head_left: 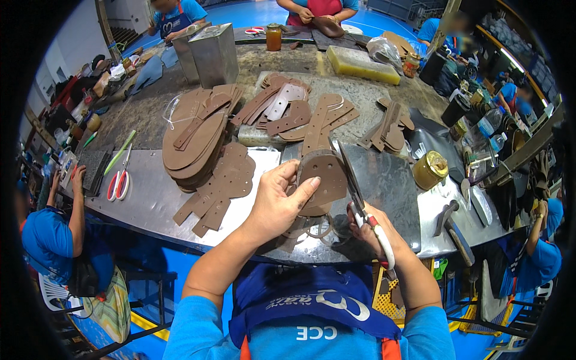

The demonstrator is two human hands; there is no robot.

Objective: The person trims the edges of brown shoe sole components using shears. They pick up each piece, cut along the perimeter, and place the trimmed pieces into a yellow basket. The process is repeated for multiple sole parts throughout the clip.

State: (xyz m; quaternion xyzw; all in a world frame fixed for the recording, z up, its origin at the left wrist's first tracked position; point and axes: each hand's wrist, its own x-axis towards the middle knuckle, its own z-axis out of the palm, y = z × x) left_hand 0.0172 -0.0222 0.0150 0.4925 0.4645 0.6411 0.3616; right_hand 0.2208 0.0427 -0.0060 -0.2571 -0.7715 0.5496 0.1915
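Observation:
My left hand (273,201) grips a brown leather piece (327,174) with small punched holes, its thumb pressed on the face. In my right hand (373,231) are scissors (383,239) with white and red handles; their blades lie along the piece's right edge, slightly parted. Thin curved brown offcuts (321,227) rest on the metal-topped table just below. Left of my hands, a tall stack of brown leather soles (192,144) stands beside flat punched leather pieces (234,174). Further back, strapped leather pieces (321,123) are heaped on a pale slab (258,138).
At right stand an open glue jar (430,170) and a hammer (457,237). Another pair of scissors (119,185) lies at left. Behind are metal cans (213,57), an amber jar (273,39) and a yellowish block (363,65). Co-workers sit around the table.

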